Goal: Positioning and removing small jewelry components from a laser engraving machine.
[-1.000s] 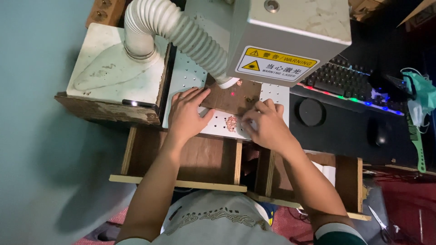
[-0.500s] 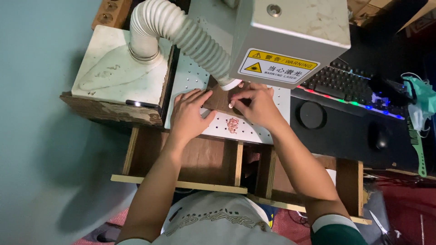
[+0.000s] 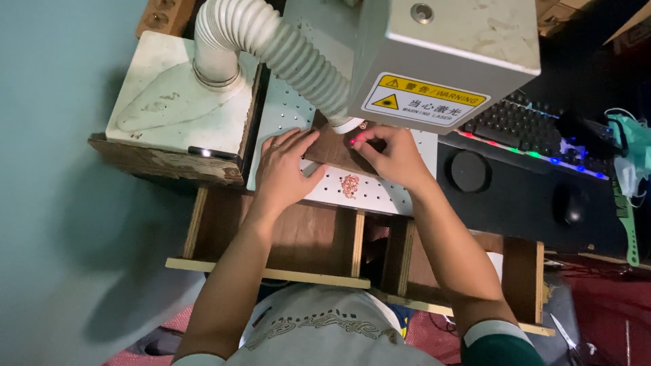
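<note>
A dark brown wooden piece [image 3: 332, 146] lies on the white perforated work plate [image 3: 285, 115], directly under the grey machine head [image 3: 444, 51] with its yellow warning label. The left hand [image 3: 283, 169] rests flat and open, fingers spread, with its fingertips pressing on the left edge of the wooden piece and its palm over the plate. The right hand [image 3: 393, 157] sits at the piece's right side, fingers curled inward and pinched together at the spot where a small red light glows; it seems to grip something tiny there, though the view is too dim and small to tell what it is. A little cluster of copper-coloured rings [image 3: 350, 185] lies on the plate just in front of the wooden piece, between the two hands and touching neither. A white ribbed hose [image 3: 271, 41] runs from a white box [image 3: 180, 102] on the left down to the wooden piece, its mouth ending just beside the right fingertips. To the right, a keyboard [image 3: 522, 129] with coloured lights and a black mouse [image 3: 568, 203] lie on a dark desk.
</note>
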